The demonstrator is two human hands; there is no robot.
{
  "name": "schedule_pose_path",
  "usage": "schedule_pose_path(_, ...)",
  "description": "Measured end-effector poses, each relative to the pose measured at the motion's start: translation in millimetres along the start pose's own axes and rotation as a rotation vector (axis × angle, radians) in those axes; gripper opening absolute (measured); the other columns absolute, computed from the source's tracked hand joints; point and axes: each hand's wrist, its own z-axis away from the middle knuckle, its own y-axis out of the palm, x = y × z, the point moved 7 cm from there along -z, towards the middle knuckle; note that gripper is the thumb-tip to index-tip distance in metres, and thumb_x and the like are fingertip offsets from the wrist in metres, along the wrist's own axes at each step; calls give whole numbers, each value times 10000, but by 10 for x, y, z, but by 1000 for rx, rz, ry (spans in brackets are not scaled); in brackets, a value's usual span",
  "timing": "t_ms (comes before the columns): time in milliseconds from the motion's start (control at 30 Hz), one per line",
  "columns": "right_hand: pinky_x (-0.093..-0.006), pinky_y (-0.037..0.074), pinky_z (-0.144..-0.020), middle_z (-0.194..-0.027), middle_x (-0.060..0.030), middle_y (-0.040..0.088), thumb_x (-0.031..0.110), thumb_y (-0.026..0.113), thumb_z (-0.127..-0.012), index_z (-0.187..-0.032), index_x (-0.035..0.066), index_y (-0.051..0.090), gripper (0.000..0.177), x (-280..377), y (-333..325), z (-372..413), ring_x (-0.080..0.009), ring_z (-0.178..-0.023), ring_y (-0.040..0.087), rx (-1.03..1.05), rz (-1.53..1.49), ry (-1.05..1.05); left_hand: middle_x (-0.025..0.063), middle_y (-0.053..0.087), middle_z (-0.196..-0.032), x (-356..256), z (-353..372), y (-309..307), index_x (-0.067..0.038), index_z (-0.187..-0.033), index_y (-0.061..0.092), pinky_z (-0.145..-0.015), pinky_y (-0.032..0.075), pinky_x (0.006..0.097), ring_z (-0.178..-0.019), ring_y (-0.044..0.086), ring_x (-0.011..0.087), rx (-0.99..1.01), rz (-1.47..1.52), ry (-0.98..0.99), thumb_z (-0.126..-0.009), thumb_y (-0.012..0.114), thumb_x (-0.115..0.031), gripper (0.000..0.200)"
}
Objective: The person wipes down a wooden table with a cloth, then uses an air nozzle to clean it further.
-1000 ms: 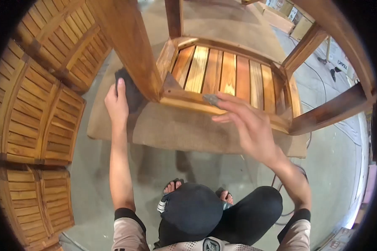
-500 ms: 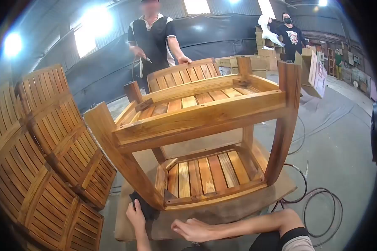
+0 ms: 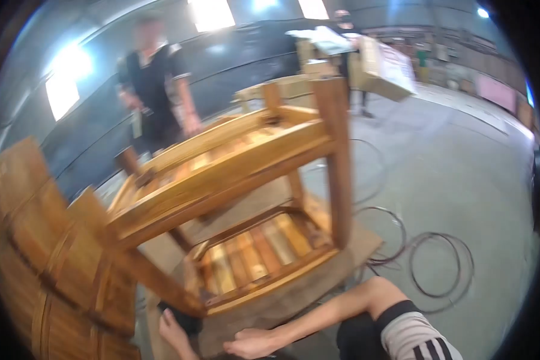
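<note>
A wooden furniture frame [image 3: 222,183] with curved legs, rails and a slatted lower panel [image 3: 255,252] stands on a brown board [image 3: 318,288] in front of me. My left hand [image 3: 173,330] grips a dark cloth [image 3: 189,322] beside the foot of the near left leg. At the board's front edge, my right hand [image 3: 249,343] is curled closed, apart from the wood. Whatever its fingers may hold is hidden. Motion blur softens the whole view.
Slatted wooden panels [image 3: 36,240] stand on the left. Behind the frame a person [image 3: 156,90] holds a tool. Farther back another person carries a large carton [image 3: 384,69]. Coiled hoses [image 3: 441,264] lie on the floor at right.
My view has swung right, so the frame and people appear farther left. The far person's carton now shows lifted higher. Both my hands keep about the same pose.
</note>
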Motion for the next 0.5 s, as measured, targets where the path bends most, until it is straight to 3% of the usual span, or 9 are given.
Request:
schedule_pose_path(33,-544,485,-591,-695,-289,601,173,495,-886,-928,-16,559,204,-73,90,-55,-474,-691,607,-57,-8,-58,204,679,-898,-172,36,-7,60,-1029,649,-755,486,378,-793,616,275,86,15,-109,-980,525,-322,405)
schedule_pose_path(67,-543,490,-598,-707,-285,610,158,518,-852,-911,-22,561,195,-165,191,-102,-471,-704,616,-104,-6,-123,191,685,-950,-63,23,33,107,-1102,615,-799,480,351,-841,602,209,134,121,-81,-993,489,-371,506)
schedule_pose_path(133,-535,496,-616,-752,-295,621,210,495,-900,-940,5,601,234,-142,180,-75,-453,-721,627,-88,59,-74,219,679,-1000,-95,6,3,106,-1172,581,-816,481,360,-878,629,266,124,41,13,-1005,467,-362,510)
schedule_pose_path(167,-531,500,-625,-775,-299,626,236,484,-924,-954,19,621,259,-74,147,-37,-443,-730,633,-66,88,-64,228,665,-1067,-168,19,-13,93,-1193,581,-860,477,362,-947,630,265,147,20,-58,-1006,466,-360,504)
schedule_pose_path(267,-530,495,-636,-787,-301,625,234,458,-935,-941,-15,609,291,7,99,20,-461,-732,621,-71,55,-31,264,601,-1209,-654,148,-137,43,-1264,564,-956,453,396,-1133,570,384,167,-157,-145,-974,472,-467,594)
schedule_pose_path(400,-533,486,-618,-752,-305,611,250,437,-943,-936,-40,601,333,57,136,78,-467,-713,608,-86,22,-75,265,626,-1161,-591,143,-131,53,-1206,605,-899,481,408,-1059,602,393,122,-195,-107,-977,474,-458,575)
schedule_pose_path(500,-506,524,-652,-823,-284,640,172,474,-945,-917,-27,620,248,79,134,125,-428,-781,653,13,12,-47,255,649,-1110,-529,126,-122,61,-1171,622,-866,490,402,-1008,617,383,132,-169,-137,-972,486,-463,576)
